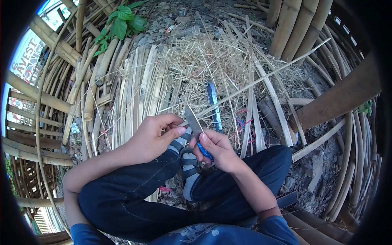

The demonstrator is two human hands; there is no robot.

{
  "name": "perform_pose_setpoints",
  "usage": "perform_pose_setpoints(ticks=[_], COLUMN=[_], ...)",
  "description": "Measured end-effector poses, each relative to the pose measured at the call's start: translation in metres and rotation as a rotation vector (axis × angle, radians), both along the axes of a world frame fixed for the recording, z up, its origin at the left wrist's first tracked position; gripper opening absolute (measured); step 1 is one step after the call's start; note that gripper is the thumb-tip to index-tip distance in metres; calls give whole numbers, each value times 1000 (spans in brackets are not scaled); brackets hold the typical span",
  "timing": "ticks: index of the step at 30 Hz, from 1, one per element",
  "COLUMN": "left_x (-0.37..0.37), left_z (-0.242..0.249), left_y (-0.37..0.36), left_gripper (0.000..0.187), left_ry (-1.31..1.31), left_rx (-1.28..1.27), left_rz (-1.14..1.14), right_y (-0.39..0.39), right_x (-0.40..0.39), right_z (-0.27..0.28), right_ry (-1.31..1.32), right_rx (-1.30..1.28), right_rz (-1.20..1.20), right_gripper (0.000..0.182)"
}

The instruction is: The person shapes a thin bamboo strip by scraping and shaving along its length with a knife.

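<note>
My left hand [157,134] pinches the near end of a long thin bamboo strip [269,76], which slants away to the upper right. My right hand [218,152] is wrapped round the blue handle of a knife [192,121], its blade pointing up and away from me. The blade crosses the strip just beside my left fingertips; whether it bites into it cannot be made out. Beyond my hands, a second long blade [214,104] lies on the ground, its near end close to my right hand.
A heap of thin shavings [196,57] covers the ground ahead. Split bamboo slats [141,81] lie to its left. Thick bamboo poles [300,28] stand at the upper right, and one large pole [339,94] slants in from the right. Leafy green stems [120,26] grow at the upper left.
</note>
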State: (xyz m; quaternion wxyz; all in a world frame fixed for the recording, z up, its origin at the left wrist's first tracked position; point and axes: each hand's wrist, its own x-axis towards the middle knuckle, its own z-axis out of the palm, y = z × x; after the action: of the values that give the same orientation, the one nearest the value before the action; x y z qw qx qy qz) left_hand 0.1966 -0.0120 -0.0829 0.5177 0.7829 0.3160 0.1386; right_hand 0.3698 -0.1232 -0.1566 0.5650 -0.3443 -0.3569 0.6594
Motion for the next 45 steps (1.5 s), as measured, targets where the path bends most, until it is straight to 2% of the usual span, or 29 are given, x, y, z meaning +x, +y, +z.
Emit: perform_pose_setpoints(ticks=[1,2,3,4,6,7,9,13,15,22,24,29,33,38,45], left_x=[1,1,1,1,0,0,-1,2,0,-2,-5,-4,-1,-2,-3], left_z=[1,5,7,6,4,4,3,1,5,4,3,-1,-9,-7,-1], left_y=[0,0,-1,-1,-1,-1,0,-3,0,0,-1,0,-3,-4,-2], left_gripper=[19,19,19,19,17,17,15,11,14,20,22,24,20,25,23], left_ry=[-7,50,109,106,98,97,150,49,193,175,144,175,163,194,146], left_rx=[-3,-169,-337,-343,-458,-462,-510,-477,-403,-327,-360,-393,-386,-310,-296], left_rz=[0,-5,-10,-8,-17,-17,-38,-73,-87,-111,-35,-43,-51,-69,28], right_y=[0,0,0,-1,-1,0,2,5,6,8,10,9,6,8,8], right_x=[2,2,0,-2,-6,-9,-14,-16,-14,-2,13,17,-14,-8,10], right_z=[-3,-7,-11,-12,-14,-16,-20,-20,-22,-19,-21,-16,-20,-20,-19], right_ry=[13,28,-17,-19,-410,-411,-1086,-1114,-1167,-1270,-1196,-1059,-1024,-1239,-1281], right_rx=[-23,-47,-41,-47,-22,-25,402,370,396,391,162,156,318,341,216], right_rz=[70,143,108,112,-56,-54,-402,-446,-456,-538,-582,-526,-440,-446,-520], right_gripper=[36,37,40,40,40,40,42,42,42,42,43,45,42,44,46])
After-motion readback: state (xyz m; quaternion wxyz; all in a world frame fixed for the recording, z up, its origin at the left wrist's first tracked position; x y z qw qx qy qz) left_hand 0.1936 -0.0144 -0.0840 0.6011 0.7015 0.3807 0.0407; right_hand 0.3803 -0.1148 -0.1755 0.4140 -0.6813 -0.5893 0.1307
